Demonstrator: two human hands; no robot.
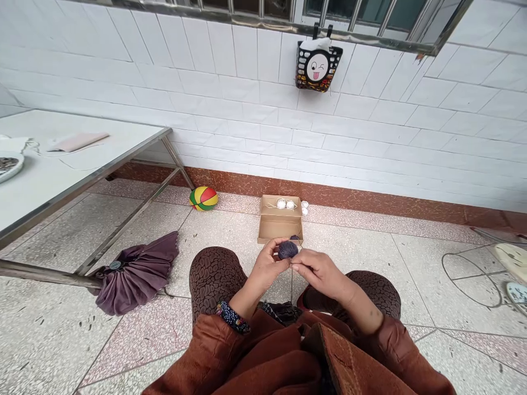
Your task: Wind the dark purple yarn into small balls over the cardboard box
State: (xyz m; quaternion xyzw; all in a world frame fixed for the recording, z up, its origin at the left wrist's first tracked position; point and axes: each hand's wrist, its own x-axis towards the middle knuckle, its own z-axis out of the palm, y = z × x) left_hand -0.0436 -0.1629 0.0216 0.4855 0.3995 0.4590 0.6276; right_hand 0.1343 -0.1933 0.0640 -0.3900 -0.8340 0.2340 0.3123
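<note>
Between my knees, my left hand (267,267) is closed round a small ball of dark purple yarn (287,250). My right hand (319,271) is beside it, thumb and fingers pinched together against the ball's lower right side; what they pinch is too small to make out. Just beyond my hands lies an open cardboard box (280,226) on the floor. Two white balls of yarn (285,204) with loose strands rest in its lid. Another dark ball (294,238) shows at the box's near right corner, partly hidden by my hands.
A white table (135,134) with a metal frame stands to the left, a folded purple umbrella (138,271) by its leg. A colourful ball (203,198) lies near the wall. A basket (318,66) hangs from the window bars. At right is a round wire frame (471,280).
</note>
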